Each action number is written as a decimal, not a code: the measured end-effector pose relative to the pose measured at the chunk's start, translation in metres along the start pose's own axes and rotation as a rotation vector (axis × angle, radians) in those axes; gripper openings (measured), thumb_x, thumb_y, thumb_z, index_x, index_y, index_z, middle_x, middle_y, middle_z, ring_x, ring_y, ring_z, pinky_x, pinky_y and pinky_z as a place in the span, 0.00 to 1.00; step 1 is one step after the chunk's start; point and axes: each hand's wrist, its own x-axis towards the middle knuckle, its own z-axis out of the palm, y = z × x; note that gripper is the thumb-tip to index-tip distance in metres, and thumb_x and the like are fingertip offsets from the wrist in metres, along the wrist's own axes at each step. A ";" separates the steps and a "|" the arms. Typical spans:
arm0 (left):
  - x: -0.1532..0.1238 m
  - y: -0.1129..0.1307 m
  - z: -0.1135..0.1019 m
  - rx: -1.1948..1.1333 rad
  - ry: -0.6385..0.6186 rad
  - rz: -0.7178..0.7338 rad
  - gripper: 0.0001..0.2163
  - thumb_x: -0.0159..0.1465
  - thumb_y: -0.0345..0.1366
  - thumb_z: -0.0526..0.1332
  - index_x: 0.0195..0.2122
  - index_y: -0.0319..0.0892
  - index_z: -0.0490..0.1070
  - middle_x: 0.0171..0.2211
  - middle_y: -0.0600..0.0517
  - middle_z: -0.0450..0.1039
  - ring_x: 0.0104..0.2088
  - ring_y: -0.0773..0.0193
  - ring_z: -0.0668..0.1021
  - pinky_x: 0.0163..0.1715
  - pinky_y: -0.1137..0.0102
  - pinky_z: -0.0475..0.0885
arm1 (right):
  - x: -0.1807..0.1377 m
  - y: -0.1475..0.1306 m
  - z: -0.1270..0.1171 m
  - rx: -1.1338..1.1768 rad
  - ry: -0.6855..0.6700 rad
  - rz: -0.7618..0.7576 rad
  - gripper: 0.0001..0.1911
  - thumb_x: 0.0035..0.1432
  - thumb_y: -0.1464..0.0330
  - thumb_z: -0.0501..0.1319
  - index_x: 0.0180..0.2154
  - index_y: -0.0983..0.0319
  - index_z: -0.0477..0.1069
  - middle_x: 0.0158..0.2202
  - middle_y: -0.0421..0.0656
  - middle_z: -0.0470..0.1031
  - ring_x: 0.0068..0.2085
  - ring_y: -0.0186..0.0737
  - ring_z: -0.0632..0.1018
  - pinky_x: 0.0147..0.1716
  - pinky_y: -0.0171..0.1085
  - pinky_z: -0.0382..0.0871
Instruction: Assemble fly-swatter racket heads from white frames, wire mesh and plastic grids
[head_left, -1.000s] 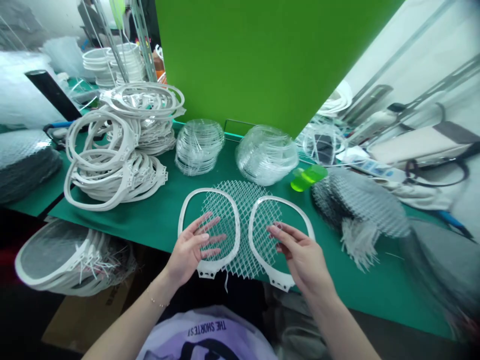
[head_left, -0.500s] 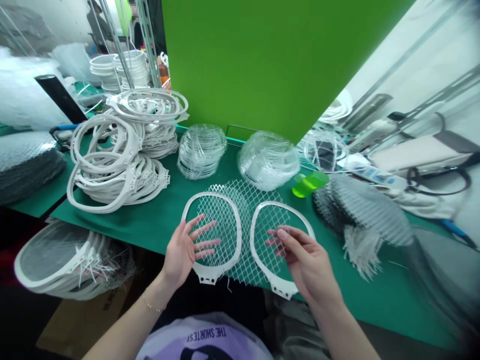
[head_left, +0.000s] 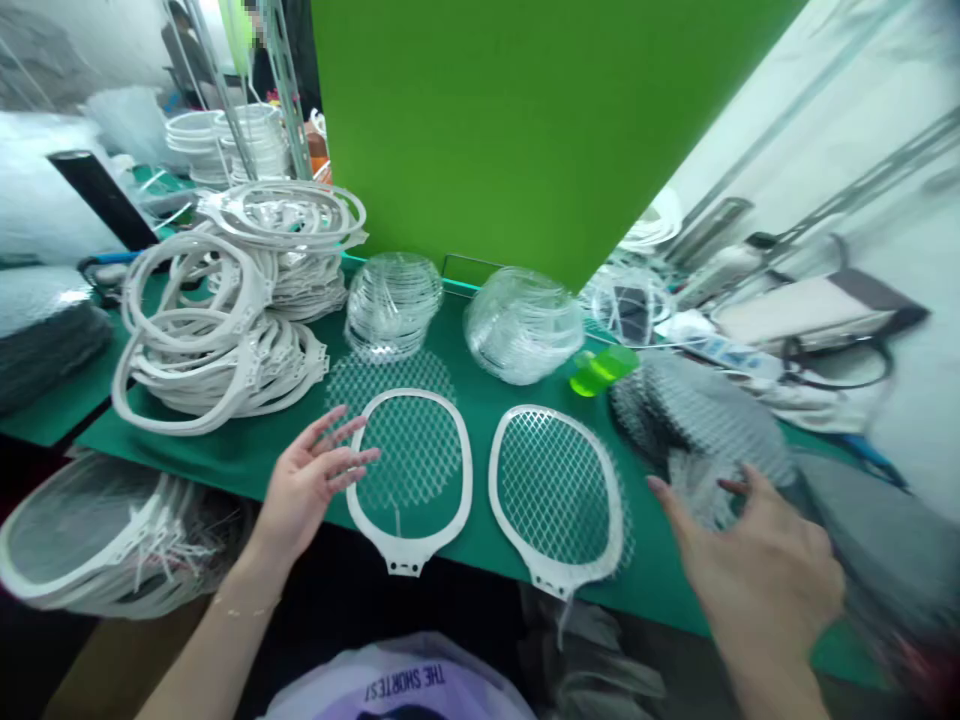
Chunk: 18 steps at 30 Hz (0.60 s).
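Note:
Two white oval frames lie side by side at the front of the green table: a left frame (head_left: 466, 470) and a right frame (head_left: 496, 470), their tabs pointing toward me. One mesh sheet (head_left: 390, 375) lies at the left frame, sticking out past its upper left rim. Another mesh sheet (head_left: 555, 480) lies over the right frame, roughly lined up with it. My left hand (head_left: 307, 485) is open by the left frame's rim; whether it touches is unclear. My right hand (head_left: 765, 565) is open, thumb and fingers apart, near the fringed ends of a mesh stack (head_left: 712, 410).
Piled white frames (head_left: 202, 330) stand at the left. Two stacks of clear rings (head_left: 394, 305) sit before a green panel (head_left: 510, 130). A green translucent piece (head_left: 604, 370) lies near the mesh stack. Meshed frames (head_left: 82, 540) are stacked lower left. People are in the background.
The mesh sheets have spread apart, one toward the left and one onto the right frame. My left hand has moved left. My right hand has moved right, to the mesh stack, its fingers now parted.

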 end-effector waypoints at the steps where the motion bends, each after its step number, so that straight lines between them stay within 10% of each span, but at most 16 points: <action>1: -0.002 0.005 -0.004 0.005 0.023 0.019 0.29 0.52 0.27 0.71 0.56 0.42 0.71 0.56 0.41 0.74 0.41 0.51 0.85 0.33 0.73 0.80 | -0.008 -0.011 -0.005 0.067 0.014 0.007 0.24 0.51 0.52 0.67 0.39 0.66 0.79 0.28 0.47 0.77 0.28 0.41 0.73 0.24 0.36 0.67; 9: -0.010 0.011 -0.013 0.027 0.073 0.053 0.28 0.51 0.29 0.73 0.54 0.48 0.75 0.56 0.48 0.76 0.43 0.52 0.84 0.33 0.75 0.82 | -0.099 -0.104 -0.010 1.270 -0.919 0.739 0.12 0.52 0.58 0.72 0.33 0.58 0.79 0.15 0.29 0.47 0.18 0.24 0.47 0.15 0.27 0.44; 18: -0.011 0.004 -0.015 0.007 0.095 0.029 0.28 0.51 0.29 0.74 0.54 0.47 0.75 0.56 0.47 0.76 0.42 0.52 0.84 0.32 0.75 0.82 | -0.109 -0.118 -0.025 1.389 -1.118 0.841 0.08 0.57 0.58 0.70 0.35 0.54 0.81 0.14 0.29 0.44 0.19 0.26 0.49 0.19 0.28 0.49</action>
